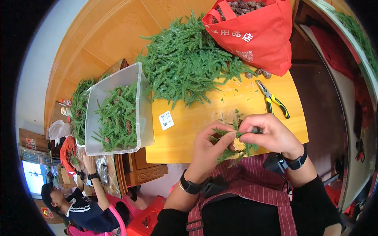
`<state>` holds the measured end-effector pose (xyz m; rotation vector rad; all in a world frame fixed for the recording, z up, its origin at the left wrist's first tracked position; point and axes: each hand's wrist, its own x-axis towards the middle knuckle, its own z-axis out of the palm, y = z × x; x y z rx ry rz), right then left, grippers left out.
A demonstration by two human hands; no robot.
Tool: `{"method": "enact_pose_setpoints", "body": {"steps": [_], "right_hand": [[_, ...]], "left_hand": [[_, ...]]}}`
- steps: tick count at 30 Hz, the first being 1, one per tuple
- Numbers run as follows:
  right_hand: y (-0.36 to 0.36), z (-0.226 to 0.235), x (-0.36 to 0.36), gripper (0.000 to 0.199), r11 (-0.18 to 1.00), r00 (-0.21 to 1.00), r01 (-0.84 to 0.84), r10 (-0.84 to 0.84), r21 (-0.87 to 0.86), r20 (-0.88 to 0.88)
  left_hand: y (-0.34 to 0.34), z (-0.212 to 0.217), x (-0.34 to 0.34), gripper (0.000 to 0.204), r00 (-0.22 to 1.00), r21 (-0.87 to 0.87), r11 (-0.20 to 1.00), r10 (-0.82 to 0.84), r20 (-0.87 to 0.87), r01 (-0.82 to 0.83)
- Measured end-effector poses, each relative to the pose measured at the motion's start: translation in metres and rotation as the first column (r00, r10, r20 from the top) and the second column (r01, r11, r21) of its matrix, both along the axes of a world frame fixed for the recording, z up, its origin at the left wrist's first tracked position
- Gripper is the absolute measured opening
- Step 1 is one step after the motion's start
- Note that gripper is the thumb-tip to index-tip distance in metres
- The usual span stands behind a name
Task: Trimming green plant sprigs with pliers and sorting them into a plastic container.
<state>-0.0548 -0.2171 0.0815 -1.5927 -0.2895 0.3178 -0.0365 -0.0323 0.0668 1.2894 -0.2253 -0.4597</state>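
My hands together at the table's (185,133) near edge, sprig (232,147) between them, pliers (272,103) behind my right hand (271,133), branch pile (185,67) beyond, bag (256,31) right of it, bin (114,114) left of my left hand (206,151).

One red bag (258,33), one clear bin (145,118), one pliers (272,99).
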Motion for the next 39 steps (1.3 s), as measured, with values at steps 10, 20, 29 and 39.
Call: {"method": "enact_pose_setpoints", "body": {"steps": [10,20,29,39], "right_hand": [[-0.005,0.003,0.002,0.009,1.0,0.999,-0.026,0.026,0.011,-0.027],[0.0,-0.002,0.003,0.017,0.915,0.965,-0.208,0.249,0.347,-0.078],[0.014,-0.001,-0.005,0.033,0.741,0.905,-0.2,0.39,0.641,-0.168],[-0.026,-0.014,0.003,0.02,0.965,0.992,0.123,-0.126,-0.233,0.001]], "left_hand": [[0.002,-0.005,0.0,0.015,0.996,-0.121,0.991,-0.058,-0.06,0.05],[0.004,0.016,0.016,0.032,0.861,0.064,0.985,-0.171,0.479,0.16],[0.006,0.027,0.014,0.022,0.683,0.108,0.901,-0.393,0.616,0.421],[0.019,0.012,0.01,0.017,0.782,0.09,0.946,-0.31,0.542,0.312]]}}
